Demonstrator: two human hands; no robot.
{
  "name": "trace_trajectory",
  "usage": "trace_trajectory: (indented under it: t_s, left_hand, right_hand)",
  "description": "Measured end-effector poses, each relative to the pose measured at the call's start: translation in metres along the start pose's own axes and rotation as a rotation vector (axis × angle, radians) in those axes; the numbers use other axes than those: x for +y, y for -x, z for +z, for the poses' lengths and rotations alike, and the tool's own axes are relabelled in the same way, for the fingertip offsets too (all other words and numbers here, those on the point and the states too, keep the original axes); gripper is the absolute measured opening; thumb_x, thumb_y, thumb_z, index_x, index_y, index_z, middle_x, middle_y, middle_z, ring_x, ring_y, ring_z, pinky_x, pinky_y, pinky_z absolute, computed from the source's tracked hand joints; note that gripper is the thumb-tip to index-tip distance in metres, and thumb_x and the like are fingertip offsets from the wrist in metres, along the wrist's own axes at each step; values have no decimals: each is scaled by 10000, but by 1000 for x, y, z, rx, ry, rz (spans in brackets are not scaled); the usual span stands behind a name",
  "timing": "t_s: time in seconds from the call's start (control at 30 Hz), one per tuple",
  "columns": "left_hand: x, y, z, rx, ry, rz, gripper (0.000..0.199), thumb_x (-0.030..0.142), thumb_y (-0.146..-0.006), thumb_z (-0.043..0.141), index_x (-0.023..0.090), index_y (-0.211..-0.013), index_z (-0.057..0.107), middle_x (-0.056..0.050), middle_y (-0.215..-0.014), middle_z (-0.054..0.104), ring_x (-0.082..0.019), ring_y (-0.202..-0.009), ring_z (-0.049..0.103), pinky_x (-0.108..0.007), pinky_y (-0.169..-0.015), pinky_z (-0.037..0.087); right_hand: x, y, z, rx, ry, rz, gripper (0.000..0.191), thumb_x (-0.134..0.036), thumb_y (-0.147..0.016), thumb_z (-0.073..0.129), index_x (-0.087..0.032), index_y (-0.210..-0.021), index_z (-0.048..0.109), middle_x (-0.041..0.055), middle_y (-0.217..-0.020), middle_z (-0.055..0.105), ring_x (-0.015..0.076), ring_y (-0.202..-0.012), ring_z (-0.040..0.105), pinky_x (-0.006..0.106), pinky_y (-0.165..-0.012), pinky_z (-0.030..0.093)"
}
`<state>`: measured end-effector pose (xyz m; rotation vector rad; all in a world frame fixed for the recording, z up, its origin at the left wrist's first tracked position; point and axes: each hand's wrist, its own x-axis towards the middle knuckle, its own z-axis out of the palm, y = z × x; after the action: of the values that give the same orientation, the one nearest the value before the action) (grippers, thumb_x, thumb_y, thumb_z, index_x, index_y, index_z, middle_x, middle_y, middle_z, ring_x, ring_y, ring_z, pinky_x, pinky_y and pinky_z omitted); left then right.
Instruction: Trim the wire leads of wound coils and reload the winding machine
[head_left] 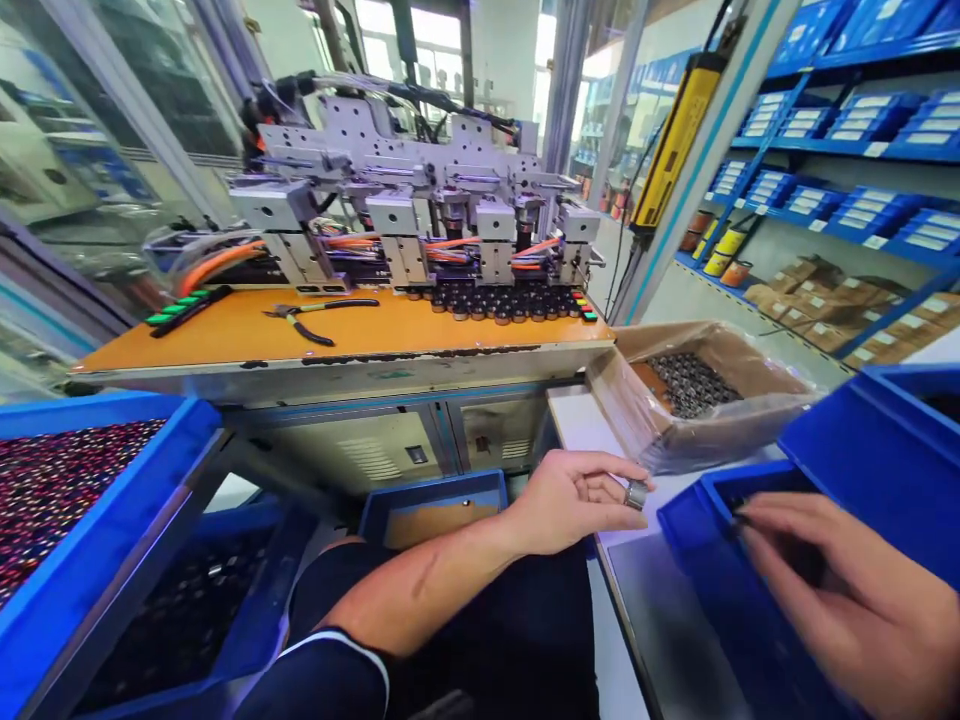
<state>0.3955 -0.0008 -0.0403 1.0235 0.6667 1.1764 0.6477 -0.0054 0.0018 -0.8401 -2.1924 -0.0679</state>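
Note:
My left hand (574, 500) reaches across to the right over the white surface, its fingers closed on a small grey metal ring (636, 494) held at the fingertips. At the right, my right hand (832, 580) hangs over a blue bin (720, 590). Its thumb and forefinger are pinched at the bin's far rim, around something small and dark that I cannot make out. An open carton (705, 435) lined with plastic stands beyond my hands, with many small dark metal parts (694, 385) inside.
An orange bench (330, 340) lies ahead, with pliers (300, 318), a row of black round parts (510, 303) and a machine (420, 200) behind. Blue bins (97, 520) of small parts stand at left; another (435, 505) sits below the bench.

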Motion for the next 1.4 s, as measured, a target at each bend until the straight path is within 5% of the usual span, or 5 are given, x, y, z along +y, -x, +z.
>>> trace_trajectory:
  t_s: [0.2, 0.6, 1.4]
  left_hand:
    - [-9, 19, 20, -77, 48, -93, 522, 314, -541, 933, 127, -995, 758, -13, -741, 704, -91, -686, 645, -231, -722, 521]
    - [-21, 18, 26, -1, 63, -117, 589, 364, -516, 940, 105, -1010, 752, 14, -664, 655, -70, -648, 613, -211, -687, 492]
    - [-15, 20, 31, 47, 78, -107, 510, 286, -513, 946, 123, -961, 765, -27, -756, 747, -117, -698, 703, -263, -792, 570]
  right_hand:
    - [-43, -15, 24, 6, -179, -96, 138, -46, -900, 621, -156, -984, 626, 61, -919, 624, 126, -795, 629, 214, -673, 530]
    - [-29, -4, 24, -94, -244, -126, 255, -63, -898, 609, -125, -1145, 608, 121, -1071, 606, 176, -962, 640, 233, -771, 574]
    - [-20, 5, 31, -16, -113, -241, 305, -88, -936, 609, -152, -1234, 594, 123, -1096, 643, 179, -957, 669, 264, -825, 587]
